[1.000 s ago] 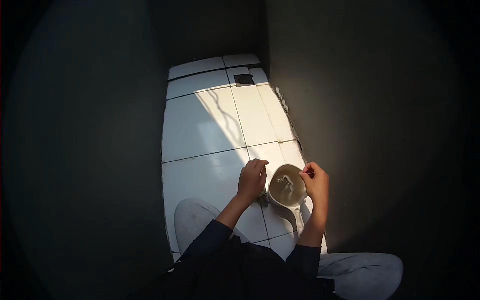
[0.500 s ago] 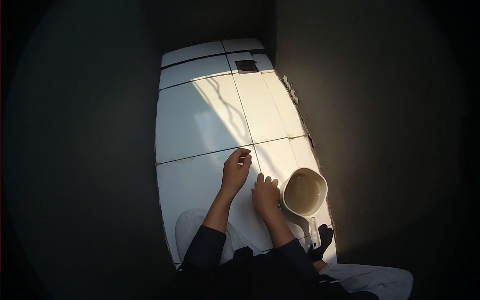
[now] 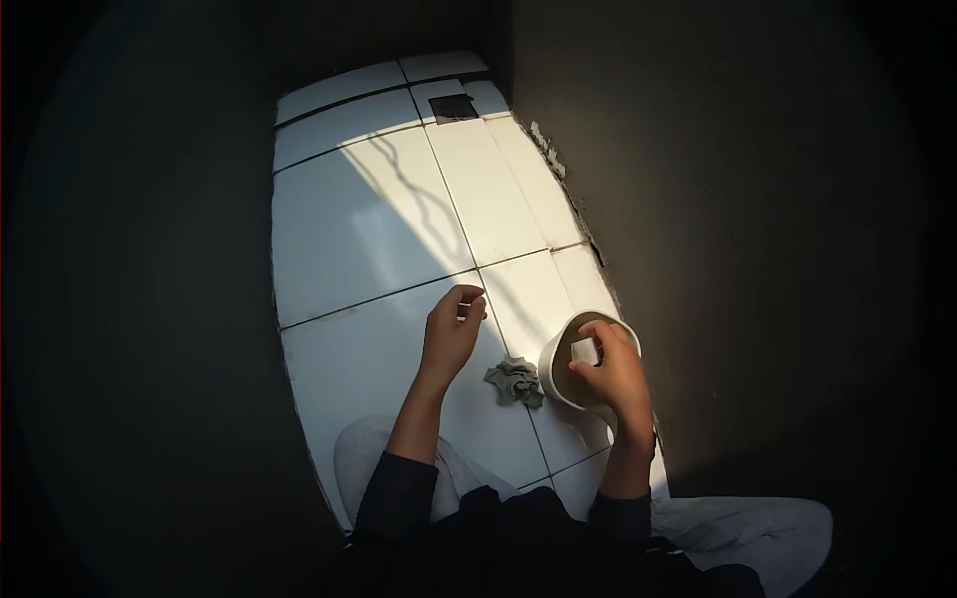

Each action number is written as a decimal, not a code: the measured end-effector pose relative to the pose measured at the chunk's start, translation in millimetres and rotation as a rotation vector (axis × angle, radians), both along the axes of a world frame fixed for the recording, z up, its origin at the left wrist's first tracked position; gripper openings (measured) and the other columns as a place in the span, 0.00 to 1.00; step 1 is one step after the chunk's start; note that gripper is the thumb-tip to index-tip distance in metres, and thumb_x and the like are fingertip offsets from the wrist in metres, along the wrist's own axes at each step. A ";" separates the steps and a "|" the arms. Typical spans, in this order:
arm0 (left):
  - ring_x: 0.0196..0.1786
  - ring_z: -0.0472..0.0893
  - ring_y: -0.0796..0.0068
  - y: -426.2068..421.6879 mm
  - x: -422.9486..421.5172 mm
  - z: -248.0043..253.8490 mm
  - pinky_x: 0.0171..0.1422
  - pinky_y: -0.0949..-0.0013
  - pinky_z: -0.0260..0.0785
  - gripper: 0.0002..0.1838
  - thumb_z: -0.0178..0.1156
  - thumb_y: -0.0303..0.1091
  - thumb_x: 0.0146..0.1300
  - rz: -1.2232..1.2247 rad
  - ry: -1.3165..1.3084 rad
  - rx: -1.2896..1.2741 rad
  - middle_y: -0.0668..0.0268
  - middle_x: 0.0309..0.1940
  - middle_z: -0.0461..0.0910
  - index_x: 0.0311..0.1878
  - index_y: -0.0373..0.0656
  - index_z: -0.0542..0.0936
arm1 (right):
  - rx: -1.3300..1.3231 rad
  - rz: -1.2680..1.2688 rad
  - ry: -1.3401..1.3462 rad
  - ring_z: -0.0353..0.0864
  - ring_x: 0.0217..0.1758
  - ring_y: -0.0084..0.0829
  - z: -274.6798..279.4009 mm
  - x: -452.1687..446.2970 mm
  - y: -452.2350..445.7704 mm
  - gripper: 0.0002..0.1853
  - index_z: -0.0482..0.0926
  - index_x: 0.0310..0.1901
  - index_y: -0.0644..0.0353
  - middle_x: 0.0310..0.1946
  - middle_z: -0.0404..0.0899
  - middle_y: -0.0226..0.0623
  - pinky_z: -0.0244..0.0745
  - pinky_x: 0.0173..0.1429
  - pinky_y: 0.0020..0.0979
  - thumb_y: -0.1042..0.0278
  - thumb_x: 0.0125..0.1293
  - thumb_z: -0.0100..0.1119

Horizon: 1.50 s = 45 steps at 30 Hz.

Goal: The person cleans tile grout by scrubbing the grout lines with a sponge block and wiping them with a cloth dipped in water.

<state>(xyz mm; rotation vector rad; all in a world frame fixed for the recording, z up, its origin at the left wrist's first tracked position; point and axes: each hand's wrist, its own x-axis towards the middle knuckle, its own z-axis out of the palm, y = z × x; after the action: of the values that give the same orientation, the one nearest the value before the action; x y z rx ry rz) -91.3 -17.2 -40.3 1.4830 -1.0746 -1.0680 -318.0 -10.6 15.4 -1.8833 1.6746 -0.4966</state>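
Observation:
A crumpled grey-green cloth (image 3: 515, 382) lies on the white floor tiles. Just right of it stands a white water dipper (image 3: 549, 376), its handle hidden by my right arm. My right hand (image 3: 616, 374) is over the dipper's opening, thumb and fingers curved and apart. A pale patch shows between them; whether it is a thing or light on the water, I cannot make out. Above the tiles, up and left of the cloth, my left hand (image 3: 454, 334) hovers with loosely bent fingers and a gap between them, nothing visible inside.
Dark walls (image 3: 688, 219) close in the narrow tiled floor (image 3: 369, 229) on both sides. A square drain (image 3: 454, 108) sits near the far end. Sunlight crosses the tiles, and the right wall's base is chipped. My bent knees in pale trousers (image 3: 738, 533) flank the near end.
My right hand has let go of the cloth, now uncovered on the tiles, and moved right over the dipper. My left hand keeps its pose. The view has shifted slightly.

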 end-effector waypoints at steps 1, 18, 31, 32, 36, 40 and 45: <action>0.39 0.80 0.75 0.0 -1.2 -0.6 0.46 0.72 0.70 0.12 0.53 0.34 0.66 -0.007 0.008 -0.003 0.63 0.37 0.80 0.47 0.36 0.76 | -0.003 -0.007 0.008 0.76 0.46 0.44 -9.2 -9.4 0.1 0.22 0.73 0.42 0.60 0.42 0.74 0.44 0.71 0.49 0.39 0.74 0.43 0.70; 0.40 0.80 0.75 -1.9 -1.5 -3.1 0.44 0.71 0.71 0.11 0.54 0.34 0.66 -0.062 -0.109 0.018 0.63 0.36 0.81 0.45 0.37 0.77 | 0.010 0.054 -0.189 0.72 0.31 0.32 17.3 -27.8 -8.5 0.20 0.74 0.35 0.60 0.27 0.75 0.36 0.68 0.38 0.31 0.71 0.39 0.73; 0.33 0.78 0.69 -10.7 35.0 -18.8 0.39 0.67 0.70 0.12 0.56 0.37 0.63 -0.107 -0.405 0.156 0.60 0.33 0.79 0.40 0.36 0.77 | 0.306 0.089 -0.625 0.70 0.36 0.17 -2.2 -1.8 -45.0 0.20 0.74 0.44 0.58 0.35 0.74 0.24 0.68 0.44 0.20 0.74 0.49 0.71; 0.33 0.78 0.68 -13.5 38.9 -24.3 0.39 0.66 0.70 0.12 0.55 0.37 0.63 -0.095 -0.459 0.158 0.60 0.32 0.79 0.39 0.36 0.77 | 0.280 0.116 -0.457 0.71 0.36 0.19 1.9 16.3 -56.5 0.20 0.74 0.45 0.58 0.40 0.75 0.27 0.70 0.44 0.22 0.71 0.51 0.70; 0.33 0.78 0.64 -18.1 44.4 -34.2 0.40 0.63 0.70 0.12 0.55 0.37 0.63 -0.091 -0.559 0.179 0.58 0.33 0.79 0.38 0.36 0.77 | 0.169 0.406 -0.381 0.79 0.41 0.34 -36.3 84.1 -127.3 0.22 0.76 0.46 0.59 0.46 0.74 0.39 0.77 0.45 0.30 0.65 0.49 0.72; 0.34 0.78 0.63 -23.5 43.5 -42.9 0.41 0.63 0.70 0.12 0.54 0.38 0.63 -0.159 -0.524 0.195 0.58 0.33 0.78 0.38 0.36 0.76 | 0.148 0.400 -0.078 0.77 0.44 0.40 -76.6 122.1 -169.9 0.21 0.79 0.44 0.55 0.42 0.73 0.42 0.75 0.48 0.33 0.68 0.45 0.73; 0.34 0.78 0.63 -23.2 41.2 -43.2 0.41 0.62 0.70 0.12 0.54 0.37 0.63 -0.187 -0.503 0.169 0.58 0.33 0.78 0.39 0.36 0.76 | 0.009 0.477 0.148 0.76 0.44 0.41 -118.9 133.8 -183.3 0.19 0.81 0.42 0.54 0.39 0.75 0.41 0.72 0.49 0.37 0.71 0.45 0.71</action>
<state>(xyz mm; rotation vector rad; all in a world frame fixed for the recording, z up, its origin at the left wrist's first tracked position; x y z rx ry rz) -50.1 -40.4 -83.5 1.8756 -1.5256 -0.9509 -184.1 -193.9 -103.4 -2.2617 1.2412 -0.1575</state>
